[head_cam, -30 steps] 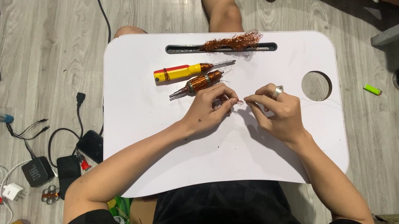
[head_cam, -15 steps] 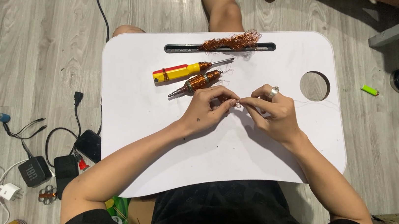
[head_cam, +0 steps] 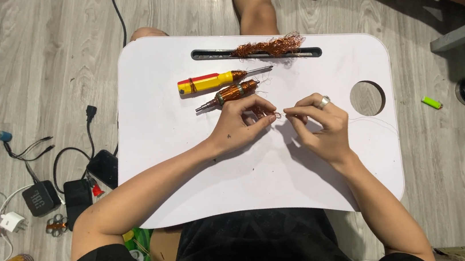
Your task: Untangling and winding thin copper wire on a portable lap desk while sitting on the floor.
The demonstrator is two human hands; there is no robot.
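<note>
Little has shifted since half a second ago: a small coil of thin copper wire [head_cam: 277, 115] is pinched between the left hand [head_cam: 242, 125] and the ringed right hand [head_cam: 319, 126], fingertips nearly meeting, over the white plastic lap tray [head_cam: 191, 175], just below the copper-wound motor armature [head_cam: 228, 94].

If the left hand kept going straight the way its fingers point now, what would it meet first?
The left hand points right, fingertips pinching a bit of copper wire. Almost at once it would meet the right hand, whose fingertips sit just across the wire. Whether they already touch cannot be told.
</note>
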